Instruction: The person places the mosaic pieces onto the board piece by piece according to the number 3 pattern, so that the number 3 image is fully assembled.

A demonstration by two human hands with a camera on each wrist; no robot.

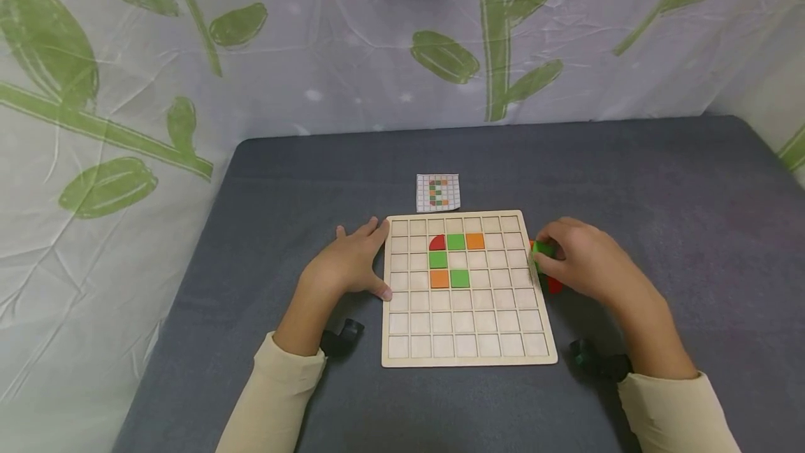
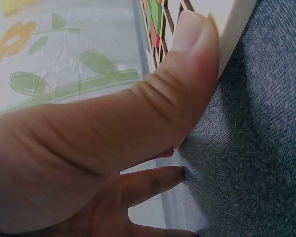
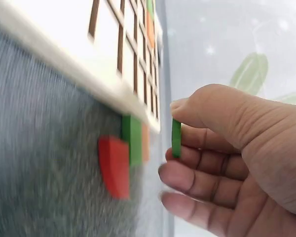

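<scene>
A wooden grid board [image 1: 468, 358] lies on the table, with a red quarter-round tile [image 1: 437, 242] and several green and orange square tiles set in its cells. My left hand [image 1: 344, 261] is at the board's left edge, fingers spread; in the left wrist view the thumb [image 2: 187, 64] touches the board's side. Just off the right edge, my right hand [image 1: 585, 257] pinches a green square tile [image 3: 176, 138] between thumb and fingers. Below it, by the board, lie a red tile [image 3: 114, 168], a green tile [image 3: 133, 140] and an orange tile [image 3: 145, 142], partly hidden in the head view.
A small printed card [image 1: 438, 193] with a coloured grid pattern lies just beyond the board's far edge. Dark grey cloth covers the table [image 1: 314, 180]. A leaf-patterned curtain [image 1: 352, 40] hangs behind and on the left. Black wrist devices [image 1: 342, 339] are on both wrists.
</scene>
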